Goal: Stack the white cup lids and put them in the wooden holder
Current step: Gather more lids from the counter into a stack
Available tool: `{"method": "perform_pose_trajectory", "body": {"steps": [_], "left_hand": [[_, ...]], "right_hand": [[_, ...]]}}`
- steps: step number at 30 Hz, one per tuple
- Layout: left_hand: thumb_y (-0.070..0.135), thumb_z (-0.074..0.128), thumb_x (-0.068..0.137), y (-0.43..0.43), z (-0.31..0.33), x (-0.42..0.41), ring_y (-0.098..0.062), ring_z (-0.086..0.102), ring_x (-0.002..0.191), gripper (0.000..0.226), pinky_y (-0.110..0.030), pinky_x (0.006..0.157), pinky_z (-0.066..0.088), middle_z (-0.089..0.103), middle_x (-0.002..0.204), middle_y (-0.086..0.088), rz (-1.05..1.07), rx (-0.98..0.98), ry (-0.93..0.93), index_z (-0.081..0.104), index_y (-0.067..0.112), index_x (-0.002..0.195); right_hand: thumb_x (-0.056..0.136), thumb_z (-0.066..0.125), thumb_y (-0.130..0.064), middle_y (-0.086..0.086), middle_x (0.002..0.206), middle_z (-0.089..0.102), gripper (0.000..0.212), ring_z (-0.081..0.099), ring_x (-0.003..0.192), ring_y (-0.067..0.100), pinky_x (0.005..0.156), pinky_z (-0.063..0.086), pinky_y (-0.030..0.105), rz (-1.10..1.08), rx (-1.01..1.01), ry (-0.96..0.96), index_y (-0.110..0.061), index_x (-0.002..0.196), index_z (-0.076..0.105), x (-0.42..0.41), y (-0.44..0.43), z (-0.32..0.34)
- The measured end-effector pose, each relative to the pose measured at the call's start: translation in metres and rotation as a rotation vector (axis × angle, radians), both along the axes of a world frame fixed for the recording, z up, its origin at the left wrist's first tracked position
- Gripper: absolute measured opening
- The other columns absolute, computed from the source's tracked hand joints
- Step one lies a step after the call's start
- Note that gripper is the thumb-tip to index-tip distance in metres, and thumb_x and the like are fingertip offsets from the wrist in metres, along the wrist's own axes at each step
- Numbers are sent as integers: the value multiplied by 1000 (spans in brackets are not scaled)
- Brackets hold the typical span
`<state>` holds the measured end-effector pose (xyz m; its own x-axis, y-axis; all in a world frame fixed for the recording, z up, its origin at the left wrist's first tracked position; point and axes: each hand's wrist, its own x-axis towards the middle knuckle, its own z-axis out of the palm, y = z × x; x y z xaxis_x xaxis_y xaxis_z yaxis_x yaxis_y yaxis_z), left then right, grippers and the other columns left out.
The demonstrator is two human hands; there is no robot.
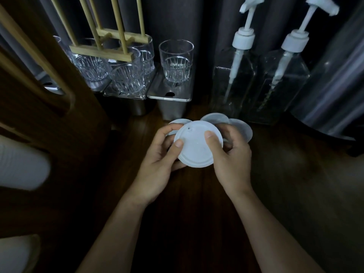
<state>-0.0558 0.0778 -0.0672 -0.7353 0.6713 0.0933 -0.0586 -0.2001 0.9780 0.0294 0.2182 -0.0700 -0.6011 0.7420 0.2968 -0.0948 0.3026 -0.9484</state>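
The light is dim, and much of the dark wooden counter [197, 203] is lost in shadow. At the left edge a blurred stack of white cups [21, 164] lies in a dark wooden stand [49, 85], both cut off by the frame. The tops of the wooden holder [98, 52], a light frame of thin rods, run out of view at the top, and it hides part of the drinking glasses [176, 62] behind it.

The lid [197, 146] is held just above the counter, in front of the person and between both hands. The left hand [157, 162] grips its left side, thumb on the top face and fingers curled under the rim. The right hand [230, 162] grips the right side the same way. Being round, the lid has no long axis; its flat face tilts up toward the person, and its small sip hole sits at the far edge, pointing away. Its underside is hidden, so I cannot tell whether other lids are stacked beneath it.

Three more loose lids [214, 117] lie on the counter just behind, partly covered by the hands and the held lid. Two clear pump bottles [234, 81] stand to the back right, their contents hard to make out.
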Motion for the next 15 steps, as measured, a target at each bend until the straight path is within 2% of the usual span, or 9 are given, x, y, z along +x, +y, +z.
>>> {"method": "perform_pose_trajectory", "body": {"steps": [6, 10, 13, 15], "left_hand": [[30, 56, 104, -1, 2, 0, -12, 67, 112, 20, -44, 90, 62, 72, 118, 7, 19, -1, -2, 64, 35, 121], [27, 53, 99, -1, 4, 0, -8, 69, 106, 26, -30, 81, 61, 73, 113, 10, 28, -13, 41, 59, 24, 125], [13, 53, 105, -2, 1, -2, -11, 69, 105, 22, -28, 80, 61, 74, 115, 4, 36, -39, 75, 59, 22, 124], [1, 57, 104, -4, 0, -5, -15, 70, 105, 28, -27, 82, 59, 75, 117, -3, 67, -79, 135, 60, 22, 123]], "right_hand": [[99, 69, -22, -10, 105, 77, 19, 73, 100, 6, 79, 61, 26, 84, -22, -34, -17, 118, 73, 0, 3, -4], [97, 72, -19, -9, 106, 77, 21, 73, 100, 7, 77, 60, 25, 90, -41, -49, -17, 118, 72, -1, 6, -7], [96, 73, -18, -8, 107, 77, 22, 73, 100, 8, 76, 59, 23, 95, -56, -59, -17, 118, 72, -2, 7, -8], [95, 74, -19, -9, 106, 76, 22, 73, 99, 7, 76, 59, 23, 105, -45, -83, -17, 117, 72, -2, 6, -9]]}}
